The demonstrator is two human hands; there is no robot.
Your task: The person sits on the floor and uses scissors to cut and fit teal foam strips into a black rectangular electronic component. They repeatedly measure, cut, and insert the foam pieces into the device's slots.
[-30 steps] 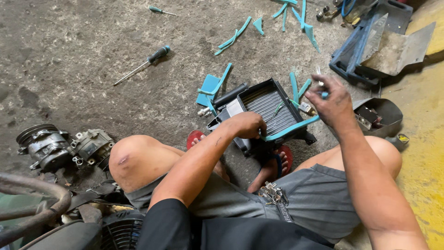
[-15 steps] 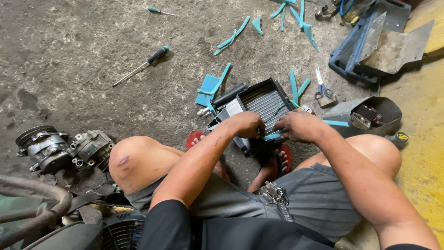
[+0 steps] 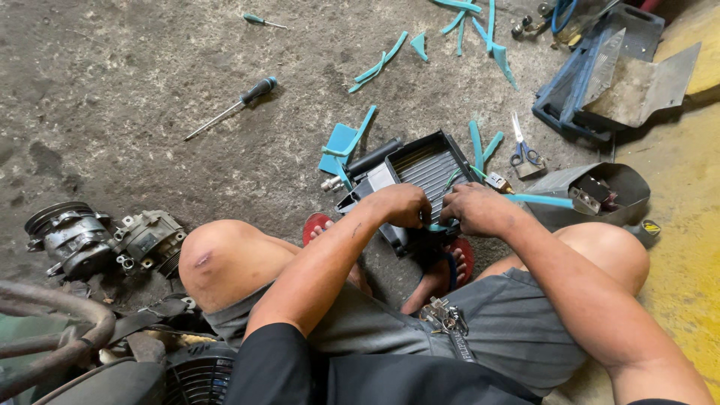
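Both hands, left [image 3: 401, 204] and right [image 3: 472, 208], pinch soft teal strip [image 3: 437, 226] onto the core [image 3: 427, 169]; fins look fragile, hold its frame.

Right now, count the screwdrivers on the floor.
2. A big screwdriver lies on the concrete at upper left of the hands; a small screwdriver lies near the top edge. More may be hidden in the clutter at top right.
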